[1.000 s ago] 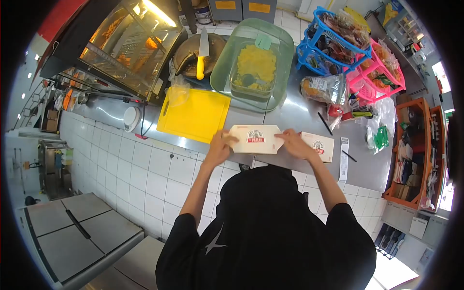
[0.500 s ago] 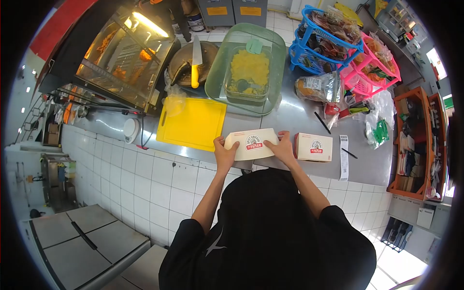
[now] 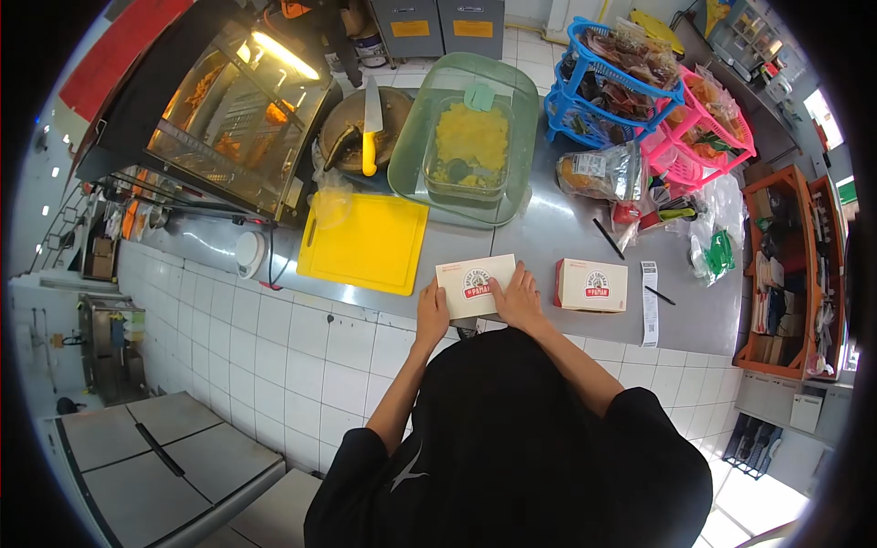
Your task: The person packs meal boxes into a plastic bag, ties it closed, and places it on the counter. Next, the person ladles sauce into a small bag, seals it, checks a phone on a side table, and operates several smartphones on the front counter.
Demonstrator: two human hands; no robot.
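A cream paper food box [image 3: 464, 270] with a red and black logo lies between my hands at the front edge of the steel counter. My left hand [image 3: 432, 312] grips its left side. On its right side is my right hand [image 3: 520, 299], thumb on the top panel near the logo and the other fingers along the edge. A second food box [image 3: 594, 285] with the same logo stands closed to the right. Beside that one lies a long printed receipt [image 3: 649, 306] with a black pen [image 3: 660, 295] across it.
A yellow cutting board [image 3: 364, 244] lies to the left. Behind it, a yellow-handled knife [image 3: 369, 128] rests over a round pan. A green tub [image 3: 403, 173] holds a container of yellow food. Blue [image 3: 558, 91] and pink baskets [image 3: 676, 155] stand back right; a lit display warmer [image 3: 233, 119] stands left.
The box in my hands, earlier with its front part bent up, now looks flat-topped and closed. My right thumb has moved onto the top, and both hands are slightly lower.
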